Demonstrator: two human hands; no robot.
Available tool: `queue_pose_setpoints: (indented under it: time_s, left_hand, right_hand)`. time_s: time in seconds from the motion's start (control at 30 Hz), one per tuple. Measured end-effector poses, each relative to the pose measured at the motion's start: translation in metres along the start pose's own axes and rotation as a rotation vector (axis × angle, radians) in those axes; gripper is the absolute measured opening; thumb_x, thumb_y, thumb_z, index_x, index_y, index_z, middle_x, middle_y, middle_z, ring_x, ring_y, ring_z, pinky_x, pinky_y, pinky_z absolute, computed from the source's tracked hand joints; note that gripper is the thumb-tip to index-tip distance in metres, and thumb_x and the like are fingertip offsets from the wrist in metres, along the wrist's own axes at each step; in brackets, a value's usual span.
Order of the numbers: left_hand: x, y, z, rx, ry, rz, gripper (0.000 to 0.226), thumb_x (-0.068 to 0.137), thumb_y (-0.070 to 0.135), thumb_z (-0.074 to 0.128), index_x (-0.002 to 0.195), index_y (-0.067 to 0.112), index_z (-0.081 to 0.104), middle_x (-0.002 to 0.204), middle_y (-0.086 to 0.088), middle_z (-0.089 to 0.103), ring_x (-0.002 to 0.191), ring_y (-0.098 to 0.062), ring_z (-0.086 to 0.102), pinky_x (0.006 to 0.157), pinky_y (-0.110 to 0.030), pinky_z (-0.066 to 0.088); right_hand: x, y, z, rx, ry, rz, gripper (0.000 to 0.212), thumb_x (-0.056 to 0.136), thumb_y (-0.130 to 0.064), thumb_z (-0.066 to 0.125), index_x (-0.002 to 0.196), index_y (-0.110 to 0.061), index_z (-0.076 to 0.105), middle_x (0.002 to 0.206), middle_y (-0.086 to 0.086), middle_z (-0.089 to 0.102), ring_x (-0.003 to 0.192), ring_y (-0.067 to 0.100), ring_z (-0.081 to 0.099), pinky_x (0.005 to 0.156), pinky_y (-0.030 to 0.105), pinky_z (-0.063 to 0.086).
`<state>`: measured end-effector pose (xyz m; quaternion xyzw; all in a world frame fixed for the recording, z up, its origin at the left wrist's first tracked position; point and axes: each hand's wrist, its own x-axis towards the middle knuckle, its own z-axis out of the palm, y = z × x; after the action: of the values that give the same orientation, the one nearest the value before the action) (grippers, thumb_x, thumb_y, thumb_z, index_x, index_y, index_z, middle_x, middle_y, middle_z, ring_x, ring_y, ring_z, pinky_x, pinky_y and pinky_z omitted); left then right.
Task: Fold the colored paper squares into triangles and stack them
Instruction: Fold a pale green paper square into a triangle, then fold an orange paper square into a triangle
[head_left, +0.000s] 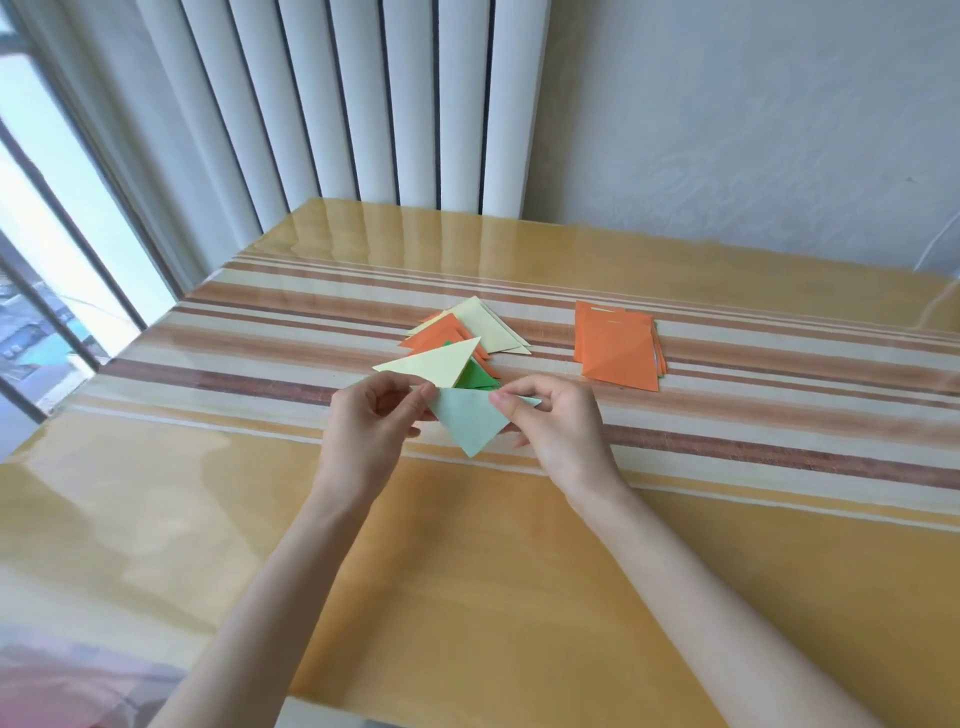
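While point-down, pale green triangle (470, 421) between left hand (371, 421) and right hand (558, 426) grips.

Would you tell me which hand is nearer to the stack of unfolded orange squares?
Right. The right hand is left of the orange stack, apart from it; the left hand is farther left, across the pale triangle.

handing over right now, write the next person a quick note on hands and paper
Left hand: pinches the left corner of the pale green triangle.
Right hand: pinches its right corner.
Done: a loose pile of folded triangles, yellow, orange and green, lies on the table just beyond the hands.
Left: add the held triangle to the pile, then fold the stack of squares, orange on top, at the right.
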<state>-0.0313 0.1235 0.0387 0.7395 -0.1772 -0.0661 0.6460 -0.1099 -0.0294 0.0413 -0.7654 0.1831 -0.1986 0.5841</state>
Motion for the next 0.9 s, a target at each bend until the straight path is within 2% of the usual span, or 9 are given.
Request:
queue_pose_setpoints:
  time_s: [0.13,0.23,0.37,0.5,0.6,0.67,0.73,0.83,0.9]
  left_hand:
    - [0.022,-0.008,-0.014,0.213,0.089,0.028,0.012,0.089,0.009,0.064,0.079,0.015,0.066,0.075,0.003,0.070,0.067,-0.009,0.066,0.062,-0.020,0.049]
    - [0.036,-0.015,-0.015,0.476,0.192,0.081,0.009,0.089,0.017,0.065,0.081,0.014,0.063,0.076,0.008,0.063,0.073,-0.011,0.058,0.062,-0.019,0.039]
    - [0.051,-0.033,-0.009,0.737,0.254,0.053,0.014,0.091,0.026,0.062,0.092,0.012,0.065,0.098,-0.003,0.056,0.097,-0.027,0.051,0.076,-0.033,0.031]
    - [0.055,-0.041,0.000,0.915,0.229,0.027,0.018,0.091,0.025,0.061,0.103,0.011,0.065,0.107,-0.009,0.052,0.106,-0.031,0.046,0.085,-0.038,0.029]
    - [0.051,-0.040,0.003,1.007,0.213,0.215,0.022,0.079,0.015,0.075,0.100,0.010,0.068,0.102,-0.013,0.058,0.094,-0.036,0.054,0.079,-0.044,0.037]
    - [0.042,-0.042,0.010,1.082,0.125,0.364,0.014,0.078,0.015,0.075,0.091,0.011,0.072,0.096,-0.009,0.065,0.086,-0.033,0.061,0.075,-0.042,0.045]
    - [0.030,-0.043,0.016,1.142,0.023,0.409,0.019,0.085,0.025,0.056,0.089,0.017,0.072,0.093,-0.004,0.067,0.084,-0.029,0.064,0.075,-0.039,0.047]
    - [0.021,-0.046,0.020,1.195,-0.103,0.368,0.039,0.088,0.035,0.037,0.100,0.017,0.070,0.102,-0.005,0.068,0.091,-0.026,0.066,0.081,-0.042,0.050]
    - [0.019,-0.048,0.019,1.201,-0.116,0.382,0.043,0.089,0.035,0.035,0.106,0.013,0.068,0.106,-0.009,0.067,0.096,-0.028,0.065,0.084,-0.044,0.051]
  right_hand:
    - [0.028,0.000,0.025,-0.050,0.094,-0.021,0.012,0.087,-0.016,0.068,0.076,-0.020,0.066,0.068,0.001,0.065,0.060,0.016,0.056,0.058,0.036,0.048]
    - [0.048,0.005,0.041,-0.297,0.141,-0.118,0.010,0.090,-0.023,0.066,0.091,-0.014,0.070,0.068,-0.004,0.059,0.066,0.017,0.052,0.058,0.029,0.037]
    - [0.069,0.016,0.053,-0.628,0.135,-0.123,0.024,0.093,-0.033,0.060,0.105,-0.013,0.066,0.102,0.001,0.061,0.104,0.019,0.047,0.072,0.031,0.040]
    - [0.077,0.023,0.062,-0.913,0.098,-0.097,0.033,0.095,-0.039,0.054,0.115,-0.013,0.057,0.116,0.005,0.053,0.111,0.024,0.042,0.086,0.032,0.037]
    - [0.076,0.026,0.063,-0.993,0.167,-0.143,0.040,0.092,-0.041,0.057,0.120,-0.014,0.049,0.119,0.008,0.050,0.113,0.027,0.043,0.088,0.034,0.037]
    - [0.075,0.028,0.062,-0.962,0.176,-0.177,0.041,0.089,-0.035,0.063,0.122,-0.013,0.051,0.119,0.011,0.049,0.111,0.031,0.044,0.088,0.036,0.038]
    - [0.072,0.027,0.057,-0.906,0.137,-0.304,0.037,0.084,-0.016,0.070,0.119,-0.012,0.059,0.118,0.013,0.052,0.108,0.034,0.048,0.087,0.042,0.042]
    - [0.065,0.033,0.040,-0.959,-0.028,-0.596,0.049,0.065,0.013,0.055,0.106,-0.009,0.071,0.113,0.013,0.064,0.105,0.035,0.059,0.088,0.044,0.048]
    - [0.057,0.033,0.029,-1.012,-0.189,-0.581,0.061,0.068,0.017,0.045,0.119,-0.010,0.067,0.128,0.011,0.061,0.120,0.030,0.055,0.103,0.043,0.038]
